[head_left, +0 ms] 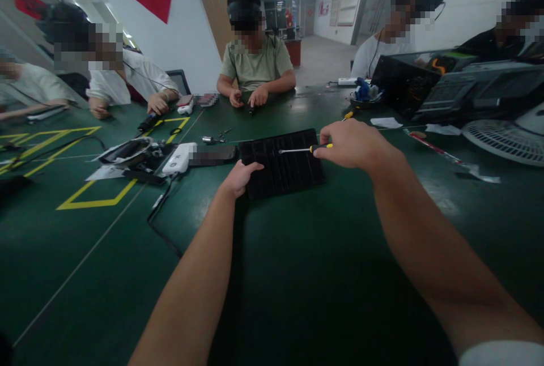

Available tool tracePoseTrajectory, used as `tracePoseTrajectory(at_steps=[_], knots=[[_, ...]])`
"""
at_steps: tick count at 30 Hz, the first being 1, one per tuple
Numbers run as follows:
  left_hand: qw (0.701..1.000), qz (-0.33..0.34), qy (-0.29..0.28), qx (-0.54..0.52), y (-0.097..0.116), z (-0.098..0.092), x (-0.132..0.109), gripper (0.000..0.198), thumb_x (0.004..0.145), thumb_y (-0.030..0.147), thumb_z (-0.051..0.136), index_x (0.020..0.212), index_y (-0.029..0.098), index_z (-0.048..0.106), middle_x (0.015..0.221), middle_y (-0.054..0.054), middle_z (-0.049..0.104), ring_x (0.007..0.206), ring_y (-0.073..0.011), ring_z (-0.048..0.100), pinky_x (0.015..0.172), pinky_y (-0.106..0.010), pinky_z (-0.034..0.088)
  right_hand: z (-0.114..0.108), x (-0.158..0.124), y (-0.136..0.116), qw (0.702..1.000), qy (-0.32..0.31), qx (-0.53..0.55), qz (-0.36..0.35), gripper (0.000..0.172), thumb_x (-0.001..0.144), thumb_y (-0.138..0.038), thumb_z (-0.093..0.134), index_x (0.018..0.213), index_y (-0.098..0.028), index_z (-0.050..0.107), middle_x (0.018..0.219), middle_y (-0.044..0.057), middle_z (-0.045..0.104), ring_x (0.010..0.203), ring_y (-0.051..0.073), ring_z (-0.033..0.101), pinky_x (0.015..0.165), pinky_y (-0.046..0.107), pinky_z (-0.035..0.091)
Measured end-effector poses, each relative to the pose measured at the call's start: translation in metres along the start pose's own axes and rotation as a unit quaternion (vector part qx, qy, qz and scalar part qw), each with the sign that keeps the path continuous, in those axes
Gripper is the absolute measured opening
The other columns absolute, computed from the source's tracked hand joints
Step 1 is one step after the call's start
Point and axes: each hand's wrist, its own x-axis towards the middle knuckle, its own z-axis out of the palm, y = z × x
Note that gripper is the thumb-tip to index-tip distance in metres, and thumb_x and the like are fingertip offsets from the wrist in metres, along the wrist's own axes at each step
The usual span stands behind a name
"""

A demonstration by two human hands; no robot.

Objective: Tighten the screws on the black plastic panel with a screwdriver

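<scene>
A black rectangular panel with ribs and slots (293, 173) stands or lies tilted on the green table, in the middle of the view. My left hand (242, 178) grips its left edge, with the thumb over the front face. In my right hand (355, 142) is a screwdriver (296, 150) with a yellow and black handle, held between closed fingers. Its metal shaft points left across the panel, and its tip is over the panel's upper middle; whether it touches cannot be made out.
Left of the panel lie a phone (212, 155), a white device (180, 158) with a cable and small metal parts. A white fan grille (505, 140) and a black computer case (403, 85) are at the right. Several people sit around the green table (297, 264).
</scene>
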Motion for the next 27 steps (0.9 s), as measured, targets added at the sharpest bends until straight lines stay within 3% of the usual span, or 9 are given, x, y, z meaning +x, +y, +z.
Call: tracePoseTrajectory(at_steps=[14,18,21,27], knots=[[1.0,0.0,0.001,-0.008,-0.001,-0.001,0.002,0.039,0.058,0.024,0.08,0.096,0.019,0.071,0.094,-0.008,0.08,0.094,-0.0303,0.078,0.089,-0.047,0.065,0.003,0.005,0.002,0.999,-0.044,-0.011,0.02,0.053,0.099,-0.059,0.044,0.106,-0.021,0.08,0.112,0.019,0.077,0.105,0.038,0.07,0.084,0.051,0.054],[1.0,0.005,-0.001,-0.002,-0.001,0.0,0.002,0.038,0.059,0.025,0.08,0.095,0.02,0.071,0.094,-0.008,0.08,0.097,-0.0315,0.078,0.091,-0.048,0.064,0.004,0.005,0.003,0.999,-0.039,-0.003,0.011,0.044,0.092,-0.061,0.057,0.105,-0.024,0.078,0.106,0.014,0.077,0.101,0.035,0.07,0.08,0.045,0.053],[1.0,0.004,-0.001,-0.005,-0.001,0.0,0.001,0.039,0.059,0.024,0.08,0.097,0.02,0.071,0.093,-0.008,0.08,0.096,-0.0312,0.078,0.091,-0.048,0.064,0.001,0.003,0.004,1.0,-0.028,0.002,-0.005,0.035,0.082,-0.053,0.072,0.106,-0.027,0.075,0.104,0.01,0.078,0.096,0.031,0.07,0.076,0.039,0.05],[1.0,-0.001,-0.003,-0.015,-0.001,0.0,0.001,0.04,0.058,0.024,0.081,0.097,0.02,0.072,0.095,-0.008,0.08,0.096,-0.0312,0.078,0.089,-0.048,0.065,-0.006,0.003,0.01,0.999,0.005,0.023,-0.027,0.031,0.087,-0.049,0.068,0.103,-0.025,0.077,0.099,0.009,0.077,0.092,0.029,0.069,0.075,0.038,0.048]])
